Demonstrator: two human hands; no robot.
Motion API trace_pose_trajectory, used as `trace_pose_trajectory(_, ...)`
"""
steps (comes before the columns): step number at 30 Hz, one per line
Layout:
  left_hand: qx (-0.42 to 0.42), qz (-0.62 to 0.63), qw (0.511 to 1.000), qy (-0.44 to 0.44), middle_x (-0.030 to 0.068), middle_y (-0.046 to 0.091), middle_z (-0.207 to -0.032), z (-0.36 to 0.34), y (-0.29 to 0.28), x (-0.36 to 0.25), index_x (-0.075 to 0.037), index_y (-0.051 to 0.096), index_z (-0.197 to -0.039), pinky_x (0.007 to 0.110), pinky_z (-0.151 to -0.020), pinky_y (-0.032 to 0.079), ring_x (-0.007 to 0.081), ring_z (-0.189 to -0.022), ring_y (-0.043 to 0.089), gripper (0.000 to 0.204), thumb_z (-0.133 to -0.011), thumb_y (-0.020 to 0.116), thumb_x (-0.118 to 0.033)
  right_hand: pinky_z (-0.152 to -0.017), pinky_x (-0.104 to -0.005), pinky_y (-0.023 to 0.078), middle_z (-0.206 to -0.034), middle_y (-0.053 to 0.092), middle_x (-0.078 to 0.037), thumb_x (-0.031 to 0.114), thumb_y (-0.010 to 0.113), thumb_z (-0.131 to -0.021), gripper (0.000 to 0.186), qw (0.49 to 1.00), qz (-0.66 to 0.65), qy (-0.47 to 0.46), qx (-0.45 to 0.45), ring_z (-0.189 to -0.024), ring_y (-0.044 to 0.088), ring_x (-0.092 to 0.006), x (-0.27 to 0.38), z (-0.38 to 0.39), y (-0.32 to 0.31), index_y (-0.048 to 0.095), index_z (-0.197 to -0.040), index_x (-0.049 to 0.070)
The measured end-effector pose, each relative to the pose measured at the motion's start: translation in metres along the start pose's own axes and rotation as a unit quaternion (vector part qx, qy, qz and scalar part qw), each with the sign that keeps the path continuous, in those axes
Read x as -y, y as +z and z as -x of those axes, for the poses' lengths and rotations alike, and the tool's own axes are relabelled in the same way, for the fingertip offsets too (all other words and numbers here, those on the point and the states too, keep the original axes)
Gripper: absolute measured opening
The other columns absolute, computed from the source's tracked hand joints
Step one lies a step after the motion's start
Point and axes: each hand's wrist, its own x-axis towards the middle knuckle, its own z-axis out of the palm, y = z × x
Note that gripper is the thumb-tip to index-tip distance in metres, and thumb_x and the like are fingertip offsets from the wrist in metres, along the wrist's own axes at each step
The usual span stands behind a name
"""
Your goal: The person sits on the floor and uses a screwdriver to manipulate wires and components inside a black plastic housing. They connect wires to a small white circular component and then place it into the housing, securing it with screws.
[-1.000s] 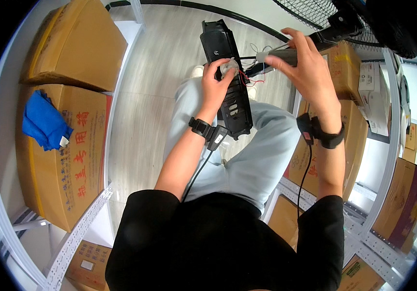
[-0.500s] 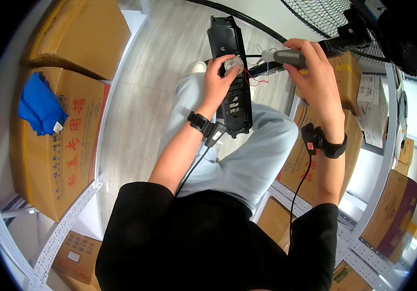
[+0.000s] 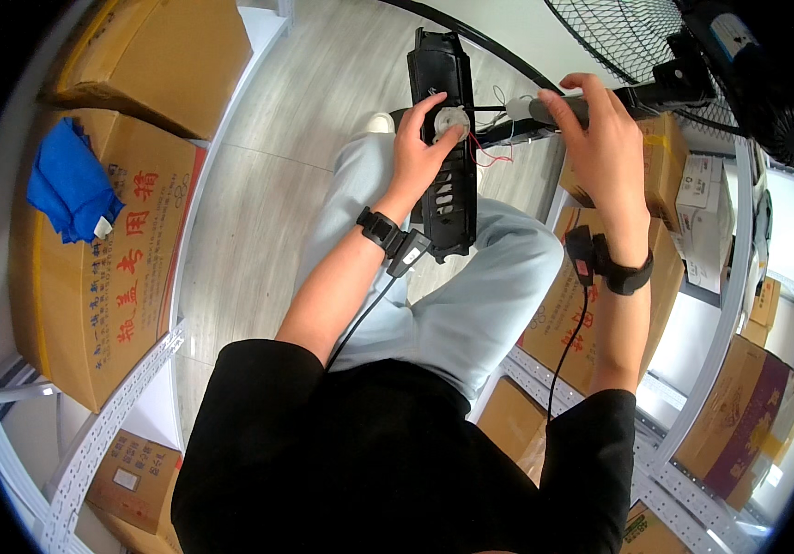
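Note:
A long black plastic panel (image 3: 440, 69) with slots at its near end stands over my lap. My left hand (image 3: 411, 152) pinches a clear round plastic part (image 3: 452, 118) against the panel's middle, thumb on one side and fingers on the other. Thin red wires (image 3: 494, 160) trail from beside that part. In my right hand (image 3: 607, 138) is a screwdriver (image 3: 552, 111) with a grey handle, gripped by thumb and fingers. Its dark shaft points left toward the clear part; whether the tip touches anything I cannot tell.
A black fan (image 3: 614, 35) with a wire cage stands at the far right. Cardboard boxes (image 3: 92, 277) fill shelves on both sides. One on the left carries a blue cloth (image 3: 73, 185). Cables run from the wrist straps (image 3: 392, 240) down my arms.
The panel and the clear part sit slightly further right in the view. The fingers of my right hand have shifted on the screwdriver handle. Both hands keep their hold.

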Motion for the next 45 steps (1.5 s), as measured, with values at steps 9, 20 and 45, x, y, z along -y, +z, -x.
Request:
trace_pose_trajectory(9, -0.003, 0.077, 0.996, -0.041, 0.0153, 0.05, -0.135, 0.001, 0.001, -0.01, -0.006, 0.038, -0.14, 0.035, -0.103, 0.04, 0.0241, -0.123, 0.05, 0.07, -0.08, 0.073, -0.01, -0.062, -0.0362, 0.052, -0.089, 0.063, -0.015, 0.022, 0.073, -0.082, 0.034, 0.984, -0.155, -0.083, 0.009, -0.074, 0.065, -0.0302, -0.006, 0.005, -0.002, 0.058, -0.109, 0.007)
trace_pose_trajectory(20, 0.014, 0.084, 0.995, -0.05, 0.0143, 0.047, -0.135, 0.0, 0.001, 0.004, -0.007, 0.032, -0.144, 0.034, -0.102, 0.04, 0.0216, -0.12, 0.05, 0.076, -0.08, 0.072, -0.007, -0.06, -0.0352, 0.051, -0.088, 0.062, -0.014, 0.024, 0.076, -0.08, 0.036, 0.983, -0.157, -0.09, -0.041, -0.068, 0.063, -0.0278, -0.004, 0.0, 0.005, 0.059, -0.107, 0.007)
trace_pose_trajectory(45, -0.004, 0.079, 0.996, -0.045, 0.0159, 0.046, -0.138, -0.001, 0.001, 0.001, -0.007, 0.033, -0.143, 0.035, -0.105, 0.038, 0.0234, -0.124, 0.049, 0.074, -0.08, 0.073, -0.011, -0.062, -0.0362, 0.052, -0.086, 0.065, -0.016, 0.021, 0.074, -0.081, 0.036, 0.974, -0.205, -0.092, 0.0, -0.072, 0.065, -0.0322, 0.002, -0.002, 0.005, 0.055, -0.105, 0.003)
